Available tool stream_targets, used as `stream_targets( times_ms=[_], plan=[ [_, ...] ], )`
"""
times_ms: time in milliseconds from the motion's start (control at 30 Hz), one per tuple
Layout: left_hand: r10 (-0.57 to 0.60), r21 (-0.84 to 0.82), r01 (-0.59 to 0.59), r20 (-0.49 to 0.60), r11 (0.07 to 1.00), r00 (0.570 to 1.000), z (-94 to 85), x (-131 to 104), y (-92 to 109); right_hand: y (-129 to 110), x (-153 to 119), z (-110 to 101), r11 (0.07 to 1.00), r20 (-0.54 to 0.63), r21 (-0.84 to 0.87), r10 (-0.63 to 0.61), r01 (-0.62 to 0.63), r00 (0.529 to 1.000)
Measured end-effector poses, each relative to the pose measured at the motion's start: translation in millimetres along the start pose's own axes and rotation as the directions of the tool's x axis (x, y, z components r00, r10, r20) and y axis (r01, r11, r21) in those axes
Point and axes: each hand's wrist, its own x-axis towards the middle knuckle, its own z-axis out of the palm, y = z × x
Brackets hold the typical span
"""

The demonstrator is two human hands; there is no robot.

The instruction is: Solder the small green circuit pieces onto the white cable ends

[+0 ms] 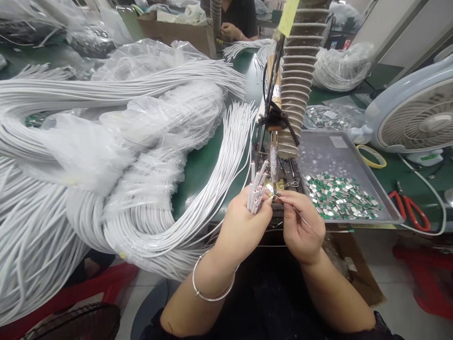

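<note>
My left hand [246, 224] is closed around a bundle of white cables [255, 189] whose reddish ends point up. At its thumb and fingertip sits a small metal and green piece [271, 190], partly hidden. Between the thumb and forefinger of my right hand [302, 224] is pinched a thin solder wire [304, 219], running back across the palm. The wire's front end is close to the small piece. Just beyond the fingertips, a soldering iron [274, 137] hangs tip down from a stand; whether its tip touches the piece I cannot tell.
White cable bundles [148, 226], some in plastic, cover the left side. A ribbed duct [300, 71] rises behind the iron. Right of my hands, a grey tray [387, 200] holds many small connectors [339, 198]. Beyond are red-handled cutters [410, 212], yellow tape [371, 157] and a fan [421, 108]. A co-worker's hand [230, 32] shows opposite.
</note>
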Motion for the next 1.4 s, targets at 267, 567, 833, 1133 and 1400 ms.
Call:
stream_targets(
  times_ms=[267, 567, 833, 1133, 1400],
  plan=[
    [-0.018, 0.021, 0.018, -0.023, 1.000, 1.000, -1.0, -2.0, 3.3, -2.3, 2.9, -0.1, 1.000, -0.006, -0.026, -0.005, 0.005, 1.000],
    [-0.010, 0.007, 0.010, -0.039, 1.000, 0.999, -0.1, -1.9, 1.9, -3.2, 2.3, -1.0, 1.000, -0.001, -0.008, -0.001, 0.001, 1.000],
    [-0.006, 0.024, 0.006, -0.022, 1.000, 1.000, 0.7, -5.5, -4.1, -2.8, -3.1, -0.3, 1.000, 0.004, -0.010, 0.022, -0.021, 1.000],
    [-0.014, -0.045, 0.015, 0.040, 0.999, 0.999, 1.5, -5.3, -11.8, 0.8, -10.2, -3.6, 0.998, 0.006, -0.022, 0.064, -0.063, 0.998],
    [-0.065, 0.040, 0.061, 0.092, 0.997, 0.994, -2.3, -10.3, -13.2, 2.9, -11.6, -6.7, 1.000, 0.005, 0.003, 0.029, -0.029, 1.000]
  ],
)
